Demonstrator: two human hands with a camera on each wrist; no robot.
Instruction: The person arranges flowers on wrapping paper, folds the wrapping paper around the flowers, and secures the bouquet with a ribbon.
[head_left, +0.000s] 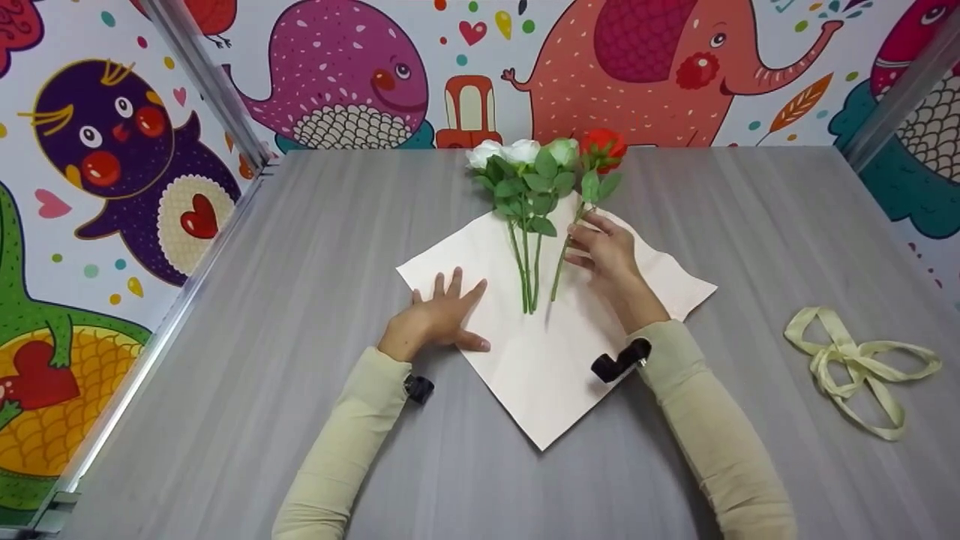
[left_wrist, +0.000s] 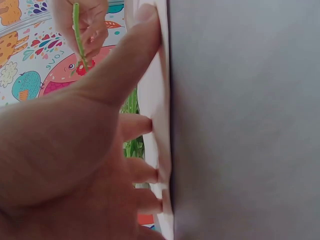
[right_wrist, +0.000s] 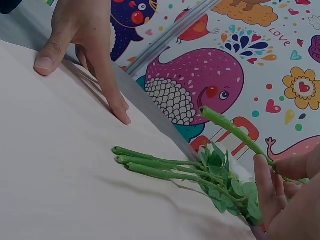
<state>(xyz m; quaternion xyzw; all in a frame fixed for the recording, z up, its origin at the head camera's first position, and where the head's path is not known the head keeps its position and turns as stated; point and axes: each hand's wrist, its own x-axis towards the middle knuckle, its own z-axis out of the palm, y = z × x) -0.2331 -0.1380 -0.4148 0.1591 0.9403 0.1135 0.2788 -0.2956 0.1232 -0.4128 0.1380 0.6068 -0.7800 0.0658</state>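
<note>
We list one grey wood-grain table (head_left: 247, 337). On it we record one pale pink sheet (head_left: 540, 375), laid cornerwise, one corner pointing to the near side. Three stemmed flowers (head_left: 521, 152), two white and one pale green, lying together over the sheet. One red flower (head_left: 604, 146) just right of these, stem pinched by the person's right grip (head_left: 609, 251), a bare hand. Left grip (head_left: 439, 319), likewise bare: fingers spread, at the sheet's left edge. One pale yellow-green ribbon (head_left: 844, 351), looped, well apart at right.

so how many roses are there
4, left to right at the table's far end: white rose, second white rose, green rose, red rose held in the right hand.
</note>
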